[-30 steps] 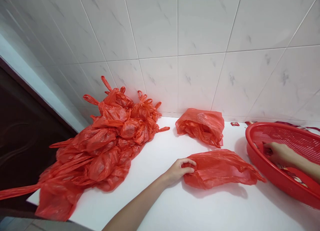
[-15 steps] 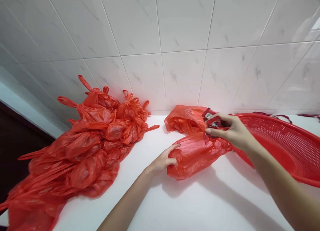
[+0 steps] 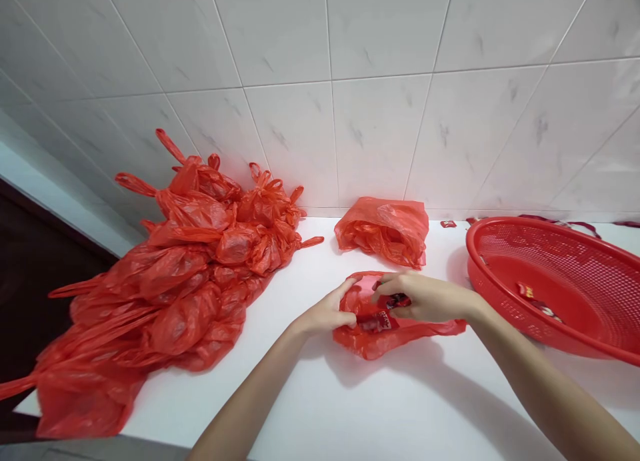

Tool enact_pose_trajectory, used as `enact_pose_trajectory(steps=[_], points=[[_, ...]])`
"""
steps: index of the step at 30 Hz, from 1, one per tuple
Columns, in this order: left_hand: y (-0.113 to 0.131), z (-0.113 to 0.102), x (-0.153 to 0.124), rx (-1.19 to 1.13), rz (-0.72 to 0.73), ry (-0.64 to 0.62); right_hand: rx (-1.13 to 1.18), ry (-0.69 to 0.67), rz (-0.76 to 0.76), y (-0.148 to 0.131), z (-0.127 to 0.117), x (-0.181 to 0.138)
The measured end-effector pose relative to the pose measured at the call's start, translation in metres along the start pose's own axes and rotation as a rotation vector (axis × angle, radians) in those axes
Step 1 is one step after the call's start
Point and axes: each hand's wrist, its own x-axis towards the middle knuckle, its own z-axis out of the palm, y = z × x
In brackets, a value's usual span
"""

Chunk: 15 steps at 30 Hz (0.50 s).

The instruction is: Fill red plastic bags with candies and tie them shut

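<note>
My left hand point(image 3: 324, 313) grips the left edge of a thin red plastic bag point(image 3: 367, 346), fingers at the rim and thumb on the near side. The bag's mouth is spread open toward me above the white table. Inside its opening is my right hand point(image 3: 433, 298), closed on small dark red snack packets point(image 3: 397, 301), partly hidden by the fingers. A red snack packet point(image 3: 374, 322) with white print lies in the bag below that hand.
Several tied red plastic bags point(image 3: 175, 274) are heaped at the left. A folded pile of red bags point(image 3: 383, 231) sits against the tiled wall point(image 3: 280, 128). At right stands a red mesh basket point(image 3: 555, 334) with a few packets inside. A small red wrapper point(image 3: 448, 224) lies behind it.
My right hand has moved down and left, bringing the packets from above the bag into its mouth. The bag opens wider, and a packet now shows inside. The view has shifted slightly.
</note>
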Motion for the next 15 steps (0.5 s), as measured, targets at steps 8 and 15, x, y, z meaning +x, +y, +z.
enact_pose_trajectory(steps=[8,15], points=[[0.009,0.000,-0.007,0.061,0.054,0.001,-0.254,0.043,0.161,0.018,0.013,0.003],[0.003,0.013,-0.005,0.150,0.106,0.025,-0.366,0.006,0.341,0.029,0.033,-0.012]])
